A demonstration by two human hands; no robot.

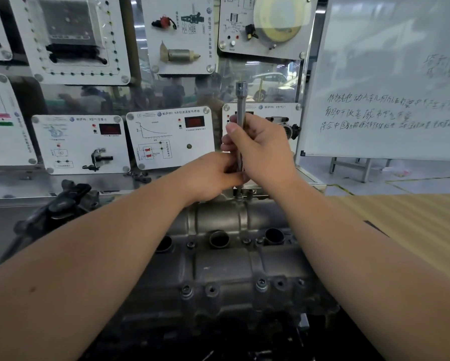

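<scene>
Socket extension bar (240,100): upright over the far edge of the engine cover (218,264), evidently to meet a fastener (238,196) there squarely; right hand (261,149), fingers wrapped round the mid-shaft, steadying it; left hand (210,175), fingers pinching the lower end, apparently guiding the tip; socket end protrudes above both.

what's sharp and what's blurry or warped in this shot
Head view: right hand and extension bar are sharp; top display panels are soft, with glare; glass reflects people; wide-angle bows the whiteboard edge; engine darkens nearest the camera.
</scene>
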